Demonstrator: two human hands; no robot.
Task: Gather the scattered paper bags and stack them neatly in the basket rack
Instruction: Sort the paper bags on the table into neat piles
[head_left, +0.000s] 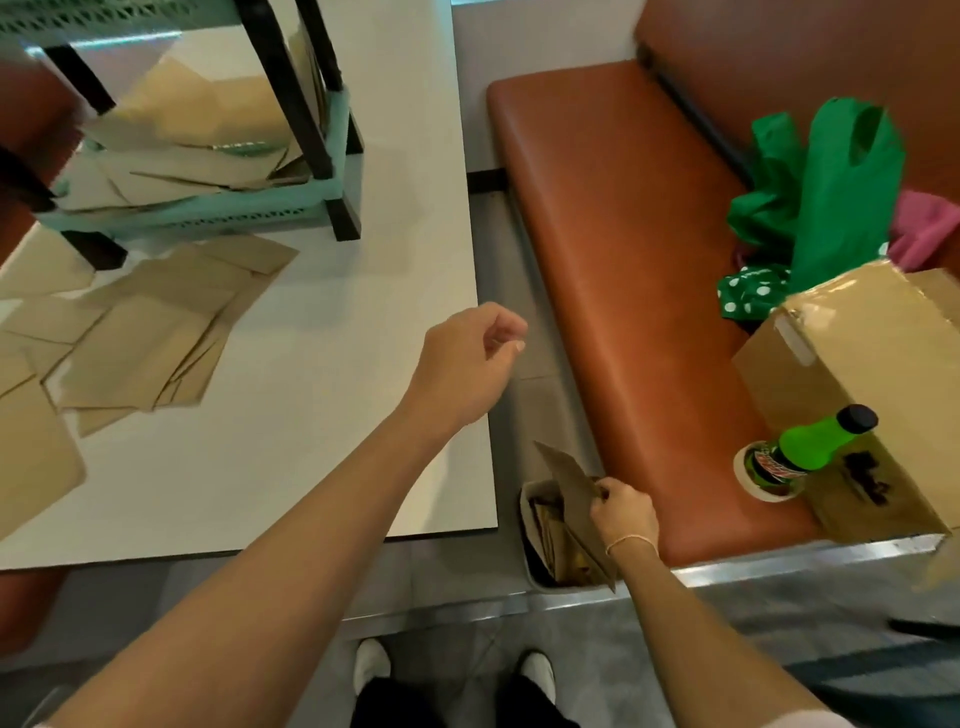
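Right hand (623, 512) is down low between the table (332, 441) and the bench seat (623, 249), fingers and thumb pinching a flat brown paper bag (569, 483) by its edge. The bag stands tilted, its upper corner poking up and to the left of the hand, its lower part reaching down past the wrist. It sits right over a small grey bin (532, 525) on the floor, and more brown paper shows inside that bin, beneath the held bag.

Left hand (467, 358) hovers over the table's near right corner, fingers loosely curled, holding nothing. It is well apart from the bag in the right hand, up and to the left of it.

Over on the left of the table, a spread of scattered paper bags (150, 332) lies flat and overlapping, well away from both hands. Behind them stands the basket rack (208, 208), pale green tray with dark legs, and its lower tier already holds a loose pile of bags (197, 150), some lying askew.

On the bench: a cardboard box (872, 384), a green bottle (815, 441) with a black cap standing in a roll of tape (748, 480), and green carrier bags (831, 192) further back.
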